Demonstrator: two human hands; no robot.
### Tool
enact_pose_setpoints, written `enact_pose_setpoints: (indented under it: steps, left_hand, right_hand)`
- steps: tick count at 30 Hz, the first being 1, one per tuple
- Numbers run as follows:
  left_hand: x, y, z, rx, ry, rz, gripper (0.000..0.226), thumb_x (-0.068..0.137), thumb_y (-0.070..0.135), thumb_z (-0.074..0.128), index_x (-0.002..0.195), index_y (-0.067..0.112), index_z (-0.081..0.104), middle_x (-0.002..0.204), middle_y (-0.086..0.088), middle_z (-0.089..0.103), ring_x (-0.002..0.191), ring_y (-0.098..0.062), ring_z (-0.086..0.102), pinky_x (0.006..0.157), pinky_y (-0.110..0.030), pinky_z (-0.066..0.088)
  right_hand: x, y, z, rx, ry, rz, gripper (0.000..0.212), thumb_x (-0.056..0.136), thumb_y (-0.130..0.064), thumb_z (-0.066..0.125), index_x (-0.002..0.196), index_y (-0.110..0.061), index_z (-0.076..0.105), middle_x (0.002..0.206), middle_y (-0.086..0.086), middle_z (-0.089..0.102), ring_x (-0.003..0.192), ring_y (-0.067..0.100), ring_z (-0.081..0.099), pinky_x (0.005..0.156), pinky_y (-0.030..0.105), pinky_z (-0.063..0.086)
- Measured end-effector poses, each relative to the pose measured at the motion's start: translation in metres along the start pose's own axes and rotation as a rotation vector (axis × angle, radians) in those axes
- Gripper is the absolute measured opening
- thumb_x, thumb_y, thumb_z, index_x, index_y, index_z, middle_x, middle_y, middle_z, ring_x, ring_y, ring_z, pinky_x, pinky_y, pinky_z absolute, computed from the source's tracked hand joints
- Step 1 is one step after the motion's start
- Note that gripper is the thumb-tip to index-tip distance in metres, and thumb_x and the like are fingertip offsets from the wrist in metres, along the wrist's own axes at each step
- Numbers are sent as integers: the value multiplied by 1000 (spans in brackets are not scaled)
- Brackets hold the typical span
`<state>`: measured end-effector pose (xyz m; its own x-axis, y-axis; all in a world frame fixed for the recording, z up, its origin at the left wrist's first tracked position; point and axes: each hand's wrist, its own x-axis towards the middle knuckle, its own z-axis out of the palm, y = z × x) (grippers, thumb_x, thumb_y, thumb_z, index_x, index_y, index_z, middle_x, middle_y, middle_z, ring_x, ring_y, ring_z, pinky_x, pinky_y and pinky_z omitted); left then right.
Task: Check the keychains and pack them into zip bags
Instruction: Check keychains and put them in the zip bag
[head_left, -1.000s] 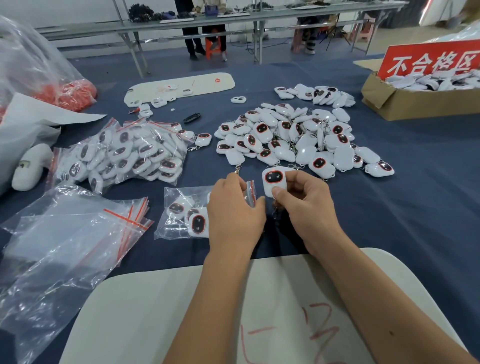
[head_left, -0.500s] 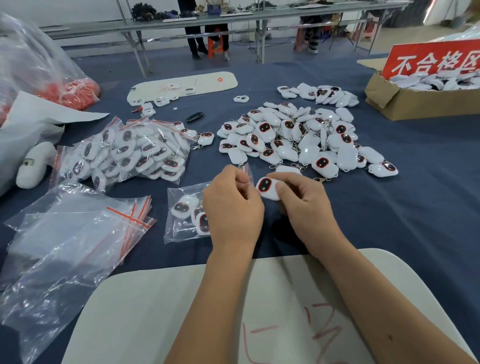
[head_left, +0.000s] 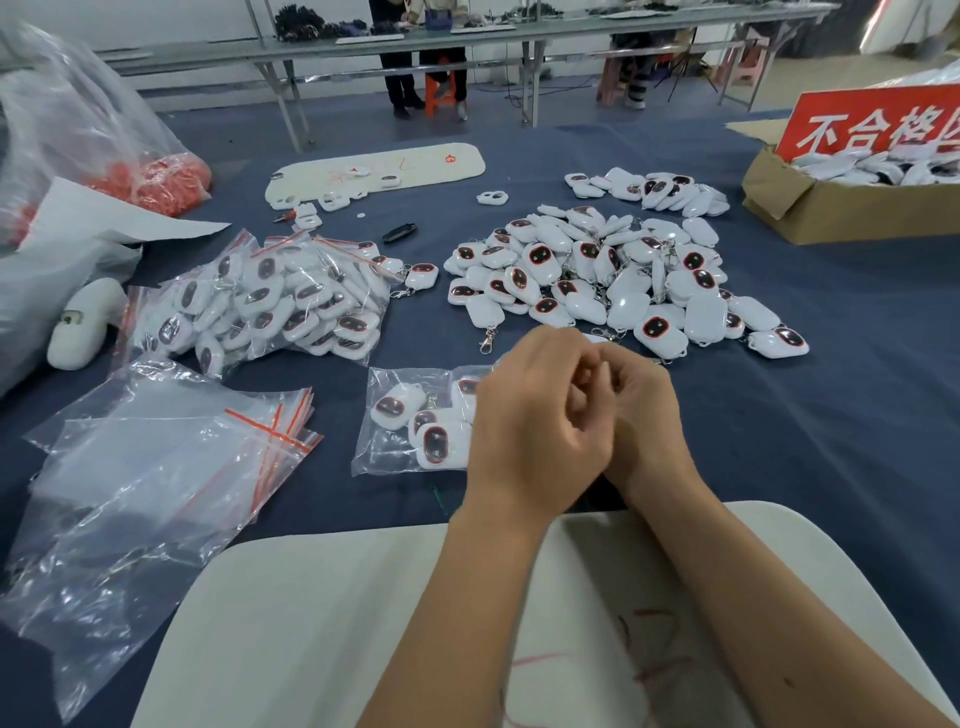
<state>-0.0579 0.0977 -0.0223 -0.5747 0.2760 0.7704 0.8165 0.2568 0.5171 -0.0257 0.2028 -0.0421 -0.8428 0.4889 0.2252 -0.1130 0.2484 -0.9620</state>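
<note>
white keychains with black-red faces, navy tablecloth, red sign

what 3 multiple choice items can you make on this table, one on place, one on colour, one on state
1. Where is the cardboard box?
A. far right of the table
B. near left corner
C. under the hands

2. What colour are the strips on the empty zip bags?
A. blue
B. red
C. green

3. How are the two hands?
A. both flat on the table
B. one raised, one out of view
C. fingers curled, close together over the part-filled bag

Key:
1 A, the box sits at the far right with a red sign in it.
2 B, red lines cross the bag tops.
3 C, the left hand and right hand meet with curled fingers; what they hold is hidden.
</note>
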Motion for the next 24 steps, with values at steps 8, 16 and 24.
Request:
enact_pose_setpoints:
  steps: [8, 16, 24]
  left_hand:
    - [-6, 17, 9, -84, 68, 55, 16, 88, 10, 61, 72, 10, 57, 71, 12, 39, 62, -9, 36, 57, -23, 33]
    - [-4, -6, 5, 206, -109, -622, 18, 98, 31, 58, 103, 16, 51, 103, -2, 58, 93, -25, 55, 76, -38, 39]
    - [-3, -6, 6, 248, -99, -536, 10, 95, 18, 59, 93, 14, 50, 93, -5, 61, 85, -26, 52, 68, -36, 27]
  right_hand:
    - [-4, -6, -3, 47, -121, -102, 40, 80, -7, 50, 50, -35, 50, 48, -15, 47, 49, -1, 40, 50, 14, 32]
    - [3, 3, -1, 87, -72, 32, 30, 100, 0, 58, 99, -23, 76, 89, -6, 80, 84, 5, 75, 74, 13, 52]
    - [5, 5, -1, 248, -196, 101, 22, 100, -19, 58, 117, -19, 71, 110, 1, 77, 91, 10, 71, 77, 23, 54]
